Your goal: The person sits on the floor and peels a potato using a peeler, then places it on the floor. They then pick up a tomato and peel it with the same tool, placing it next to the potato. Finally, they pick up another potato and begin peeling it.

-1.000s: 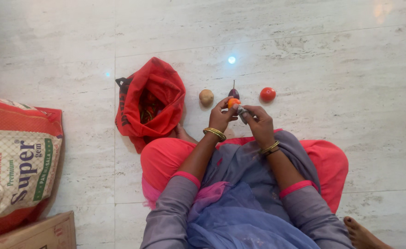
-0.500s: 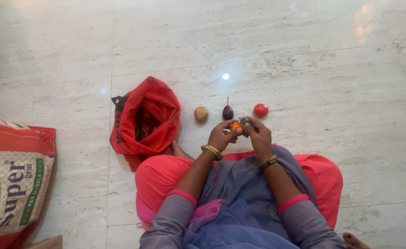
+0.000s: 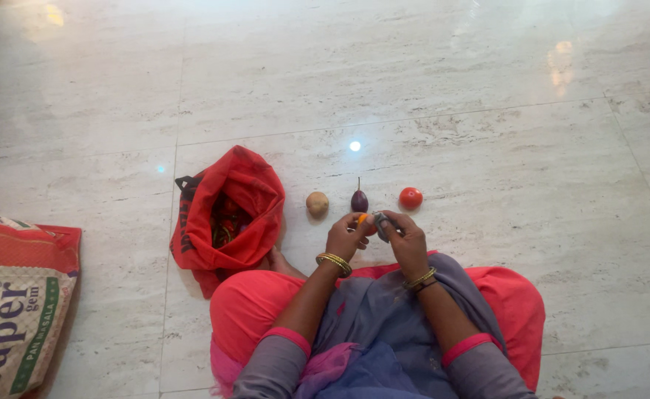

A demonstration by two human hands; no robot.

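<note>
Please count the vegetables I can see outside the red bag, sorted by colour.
Brown: 1, the potato
Purple: 1, the eggplant
Red: 1, the tomato
Orange: 1, the piece in the left hand
Total: 4

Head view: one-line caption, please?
Seated on marble floor, left hand holds orange vegetable, right hand a grey tool.

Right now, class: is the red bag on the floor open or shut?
Open: the red bag has its mouth spread wide, with dark contents showing inside.
</note>
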